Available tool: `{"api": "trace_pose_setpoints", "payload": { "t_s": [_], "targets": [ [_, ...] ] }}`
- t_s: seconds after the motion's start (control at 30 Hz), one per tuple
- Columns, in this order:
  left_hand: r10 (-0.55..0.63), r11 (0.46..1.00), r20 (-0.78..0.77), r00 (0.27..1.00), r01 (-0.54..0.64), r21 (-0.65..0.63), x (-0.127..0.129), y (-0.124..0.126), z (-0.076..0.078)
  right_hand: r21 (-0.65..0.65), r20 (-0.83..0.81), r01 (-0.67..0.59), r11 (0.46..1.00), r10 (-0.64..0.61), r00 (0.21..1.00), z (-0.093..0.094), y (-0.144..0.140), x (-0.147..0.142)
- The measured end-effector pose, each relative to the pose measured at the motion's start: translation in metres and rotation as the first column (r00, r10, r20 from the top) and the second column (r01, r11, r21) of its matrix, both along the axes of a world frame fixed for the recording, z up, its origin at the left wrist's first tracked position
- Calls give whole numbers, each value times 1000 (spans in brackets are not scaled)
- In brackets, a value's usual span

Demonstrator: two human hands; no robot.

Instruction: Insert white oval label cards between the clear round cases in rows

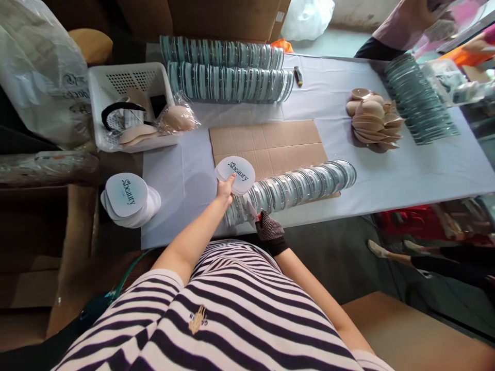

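Observation:
My bare left hand (226,189) grips a few round white cards (236,174) printed "beauty", thumb on top. Below and to its right, my right hand (267,225) wears a dark dotted glove with bare fingertips. It pinches a single white card (252,212) at the near side of a long row of clear plastic cases (301,186). The card stands tilted against the row's left part, and I cannot tell how far in it sits. The row runs from my hands towards the right, partly over a flat cardboard sheet (266,144).
A pile of printed cards (129,198) lies at the table's left edge. Behind it stands a white basket (131,72) with beige pads. Two more case rows (228,80) and a cutter (297,76) lie at the back. Beige cups (373,118) and another person (402,26) are at right.

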State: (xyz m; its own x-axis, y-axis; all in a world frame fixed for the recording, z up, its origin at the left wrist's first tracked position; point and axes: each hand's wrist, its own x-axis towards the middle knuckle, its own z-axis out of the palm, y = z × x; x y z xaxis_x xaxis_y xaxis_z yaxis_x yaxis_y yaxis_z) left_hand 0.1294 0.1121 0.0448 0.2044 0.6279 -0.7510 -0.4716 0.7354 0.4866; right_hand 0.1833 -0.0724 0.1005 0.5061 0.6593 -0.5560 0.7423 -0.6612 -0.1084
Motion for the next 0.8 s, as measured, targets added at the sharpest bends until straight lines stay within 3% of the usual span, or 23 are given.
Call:
{"api": "trace_pose_setpoints", "payload": {
  "t_s": [0.3,0.57,0.67,0.8],
  "targets": [
    [4,999,11,1000,-4,-50,-2,2,2,-28,-49,18,999,-19,999,-17,21,1],
    [6,992,27,1000,-2,-126,-7,7,0,-95,-242,100,990,-120,963,-27,16,-1],
    [10,992,32,999,-6,-123,-8,8,1,-96,-385,214,972,-234,892,-27,15,0],
    [22,994,36,999,-18,-103,-6,5,1,-84,-666,368,926,-326,671,-24,14,1]
  ]
}}
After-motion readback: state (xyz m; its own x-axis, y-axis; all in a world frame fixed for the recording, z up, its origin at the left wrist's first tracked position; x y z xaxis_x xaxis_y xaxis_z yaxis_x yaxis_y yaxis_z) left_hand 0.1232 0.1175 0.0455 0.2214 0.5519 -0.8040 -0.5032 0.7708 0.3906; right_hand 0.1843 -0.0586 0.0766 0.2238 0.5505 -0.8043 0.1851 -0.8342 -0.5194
